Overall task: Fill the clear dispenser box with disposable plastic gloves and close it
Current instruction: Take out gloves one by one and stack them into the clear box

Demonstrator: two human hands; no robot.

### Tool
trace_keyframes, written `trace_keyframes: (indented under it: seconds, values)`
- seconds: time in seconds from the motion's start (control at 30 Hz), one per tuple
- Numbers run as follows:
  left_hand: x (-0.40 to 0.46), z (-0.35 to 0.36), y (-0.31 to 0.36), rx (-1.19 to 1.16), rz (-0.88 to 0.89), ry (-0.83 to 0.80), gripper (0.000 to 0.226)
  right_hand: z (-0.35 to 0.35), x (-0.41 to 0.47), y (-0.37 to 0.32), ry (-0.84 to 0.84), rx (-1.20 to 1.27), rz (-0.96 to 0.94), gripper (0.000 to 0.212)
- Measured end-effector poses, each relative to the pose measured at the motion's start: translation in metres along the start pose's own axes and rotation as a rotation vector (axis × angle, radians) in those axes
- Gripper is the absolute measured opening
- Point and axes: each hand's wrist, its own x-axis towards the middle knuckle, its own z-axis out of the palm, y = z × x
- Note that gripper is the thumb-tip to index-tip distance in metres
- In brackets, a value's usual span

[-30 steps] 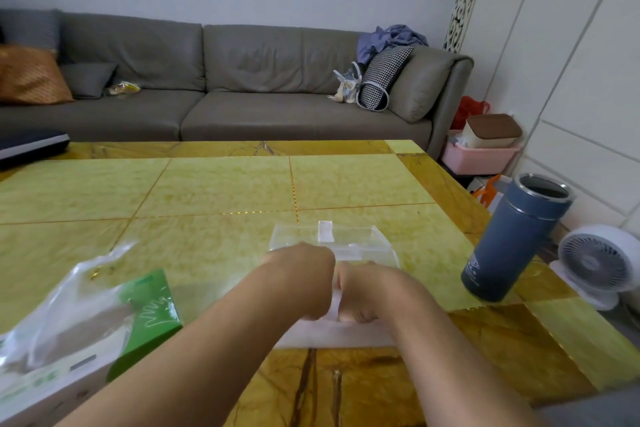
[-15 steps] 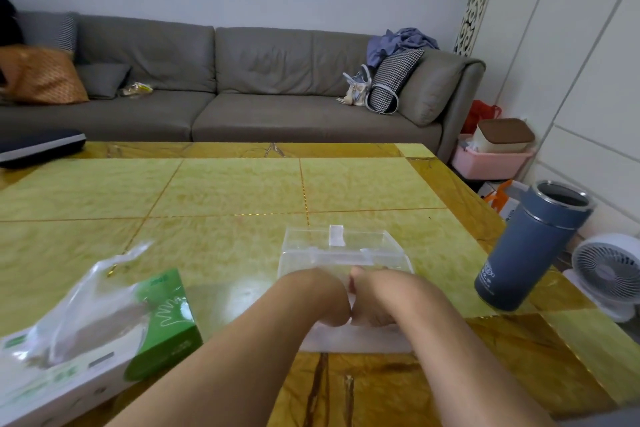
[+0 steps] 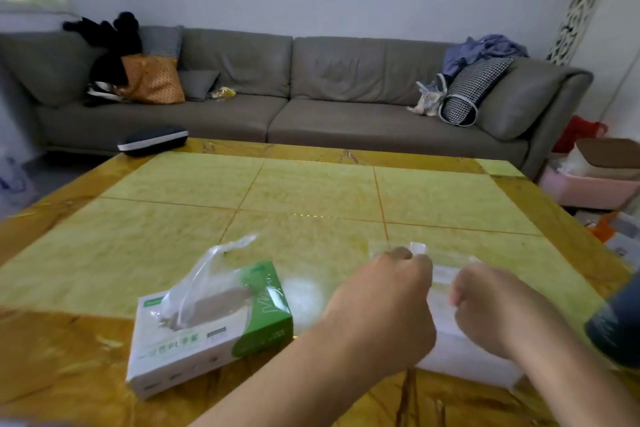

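The clear dispenser box lies on the table at lower right, with a white latch on its far edge and a white base toward me. My left hand curls over the box's left part, knuckles up by the latch. My right hand is curled over its right part; both sets of fingertips are mostly hidden. The green and white glove carton sits to the left, a thin plastic glove sticking up out of its opening.
The box and carton rest on a yellow-green tiled table. A dark blue tumbler stands at the right edge, close to my right hand. A black case sits at the table's far left corner. A grey sofa lies behind.
My fists were pressed together at the box's near side; now they have parted, the left one moving toward the latch. My view has swung left, bringing the glove carton toward the middle.
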Motion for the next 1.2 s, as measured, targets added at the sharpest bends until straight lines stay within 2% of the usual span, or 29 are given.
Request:
trace_keyframes:
  seconds: [0.1,0.2,0.23,0.3,0.37,0.43,0.5,0.6,0.73,0.87,0.93,1.0,1.07,1.13,1.2]
  values:
    - [-0.022,-0.02,-0.035,-0.031,-0.051,0.308,0.02,-0.005,-0.01,-0.012,0.226,0.062,0.003,0.029]
    - [-0.04,-0.042,-0.087,-0.047,-0.312,0.515,0.025,-0.002,-0.028,-0.037,0.461,0.134,-0.164,0.033]
    - [-0.043,-0.049,-0.106,-0.027,-0.42,0.504,0.03,0.0,-0.037,-0.048,0.524,0.128,-0.27,0.036]
    - [-0.053,-0.058,-0.14,0.093,-0.641,0.327,0.045,0.012,-0.055,-0.074,0.514,0.087,-0.499,0.046]
    - [-0.062,-0.062,-0.164,0.164,-0.767,0.151,0.044,0.027,-0.068,-0.102,0.338,0.067,-0.726,0.06]
    - [-0.067,-0.058,-0.179,0.111,-0.784,0.131,0.019,0.043,-0.076,-0.123,0.075,0.135,-0.803,0.079]
    - [-0.069,-0.056,-0.184,0.006,-0.76,0.174,0.018,0.057,-0.077,-0.141,-0.054,0.128,-0.818,0.087]
    - [-0.066,-0.063,-0.178,-0.168,-0.66,0.278,0.009,0.074,-0.068,-0.151,-0.085,0.097,-0.891,0.093]
    - [-0.063,-0.07,-0.168,-0.446,-0.499,0.506,0.003,0.081,-0.065,-0.15,-0.019,0.078,-0.941,0.092]
    - [-0.065,-0.081,-0.148,-0.834,-0.42,0.687,0.014,0.081,-0.067,-0.148,-0.015,0.097,-0.942,0.09]
    - [-0.065,-0.084,-0.141,-1.038,-0.382,0.675,0.023,0.076,-0.069,-0.144,0.002,0.236,-0.872,0.084]
    - [-0.063,-0.083,-0.137,-1.216,-0.337,0.625,0.035,0.063,-0.07,-0.136,-0.023,0.46,-0.72,0.074]
    - [-0.06,-0.077,-0.134,-1.341,-0.309,0.552,0.047,0.046,-0.067,-0.126,-0.06,0.911,-0.585,0.065]
    - [-0.058,-0.071,-0.127,-1.409,-0.293,0.467,0.051,0.034,-0.059,-0.116,-0.246,1.437,-0.501,0.08]
    - [-0.056,-0.063,-0.119,-1.429,-0.287,0.377,0.051,0.026,-0.052,-0.108,-0.458,1.797,-0.489,0.098]
